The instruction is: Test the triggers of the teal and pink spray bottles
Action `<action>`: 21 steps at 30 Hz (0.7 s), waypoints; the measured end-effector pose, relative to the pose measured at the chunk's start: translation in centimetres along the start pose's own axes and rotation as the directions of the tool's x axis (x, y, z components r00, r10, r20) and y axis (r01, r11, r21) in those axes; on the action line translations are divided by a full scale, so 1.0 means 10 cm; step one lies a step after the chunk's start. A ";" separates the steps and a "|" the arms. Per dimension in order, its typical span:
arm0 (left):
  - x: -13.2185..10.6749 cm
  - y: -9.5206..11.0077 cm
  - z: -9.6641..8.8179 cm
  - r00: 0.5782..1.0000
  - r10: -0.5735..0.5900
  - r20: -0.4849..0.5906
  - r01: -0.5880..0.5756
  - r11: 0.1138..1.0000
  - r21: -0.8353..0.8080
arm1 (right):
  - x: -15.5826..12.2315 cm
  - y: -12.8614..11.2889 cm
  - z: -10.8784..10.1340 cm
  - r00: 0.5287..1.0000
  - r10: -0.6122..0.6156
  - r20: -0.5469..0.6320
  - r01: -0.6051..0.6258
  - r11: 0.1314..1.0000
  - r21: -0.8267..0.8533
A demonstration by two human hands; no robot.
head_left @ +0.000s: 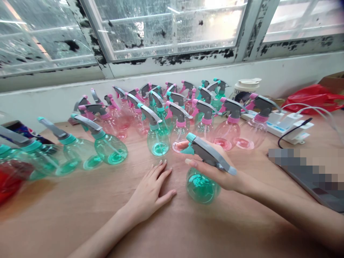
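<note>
Left forearm [107, 229] foremost: my left hand [149, 193] rests unladen; my right hand [221, 179] grasps a green spray bottle [202, 188] by its neck, forward of the rear edge of the tabletop [88, 200]. Even finger pressure should steady it.

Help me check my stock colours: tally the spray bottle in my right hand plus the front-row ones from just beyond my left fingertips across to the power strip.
Green bottles: 2, one in the right hand, one beyond the left hand
Pink bottles: 4, in a run toward the power strip
Total: 6
</note>
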State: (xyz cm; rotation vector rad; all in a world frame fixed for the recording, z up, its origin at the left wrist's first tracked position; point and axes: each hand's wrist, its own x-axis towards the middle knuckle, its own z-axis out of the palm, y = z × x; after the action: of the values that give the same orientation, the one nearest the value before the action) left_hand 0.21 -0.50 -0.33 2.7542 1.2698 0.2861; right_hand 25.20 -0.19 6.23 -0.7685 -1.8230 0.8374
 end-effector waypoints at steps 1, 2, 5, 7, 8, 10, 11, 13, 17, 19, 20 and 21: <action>0.00 0.00 0.00 1.000 0.000 0.004 0.000 1.000 0.001 | 0.00 0.00 0.00 1.000 0.001 0.000 -0.001 1.000 0.003; 0.00 0.00 -0.01 1.000 0.000 0.006 0.000 1.000 0.001 | 0.00 0.01 0.00 1.000 -0.001 0.000 0.001 1.000 0.005; 0.00 0.00 -0.01 1.000 -0.004 0.006 0.004 1.000 -0.004 | 0.00 0.01 0.00 1.000 -0.012 0.007 0.012 1.000 0.019; 0.00 0.00 -0.02 1.000 -0.009 0.004 0.009 1.000 -0.009 | 0.00 0.01 0.00 1.000 -0.014 0.015 0.013 0.999 0.034; 0.00 0.00 -0.02 1.000 -0.011 0.004 0.011 1.000 -0.012 | 0.01 0.01 0.00 1.000 -0.012 0.018 0.011 0.999 0.039; 0.00 0.01 -0.02 1.000 -0.016 0.006 0.016 1.000 -0.017 | 0.01 0.01 -0.01 1.000 -0.015 0.016 0.014 0.999 0.040; 0.00 0.01 -0.02 1.000 -0.016 0.005 0.016 1.000 -0.018 | 0.01 0.01 -0.01 1.000 -0.019 0.011 0.019 0.999 0.037; 0.00 0.01 -0.02 1.000 -0.012 0.001 0.012 1.000 -0.018 | 0.02 -0.01 -0.01 1.000 -0.024 0.003 0.023 0.999 0.031; 0.00 0.01 -0.02 1.000 -0.004 -0.008 0.004 1.000 -0.016 | 0.03 -0.04 -0.02 1.000 -0.026 0.010 0.026 1.000 0.016; 0.00 0.01 -0.02 1.000 -0.012 -0.008 0.012 1.000 -0.014 | 0.04 -0.05 -0.02 0.999 -0.042 0.013 0.042 0.999 -0.003; 0.00 0.01 -0.02 1.000 -0.015 -0.006 0.015 1.000 -0.011 | 0.05 -0.05 -0.02 0.999 -0.053 0.014 0.053 0.999 -0.011; -0.01 0.01 -0.02 1.000 -0.016 -0.004 0.016 1.000 -0.008 | 0.05 -0.05 -0.02 0.998 -0.061 0.017 0.062 0.998 -0.015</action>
State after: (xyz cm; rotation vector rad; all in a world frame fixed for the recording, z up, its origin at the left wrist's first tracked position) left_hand 0.22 -0.61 -0.16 2.7364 1.2881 0.2950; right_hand 25.14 -0.05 6.97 -0.7133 -1.8605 0.7931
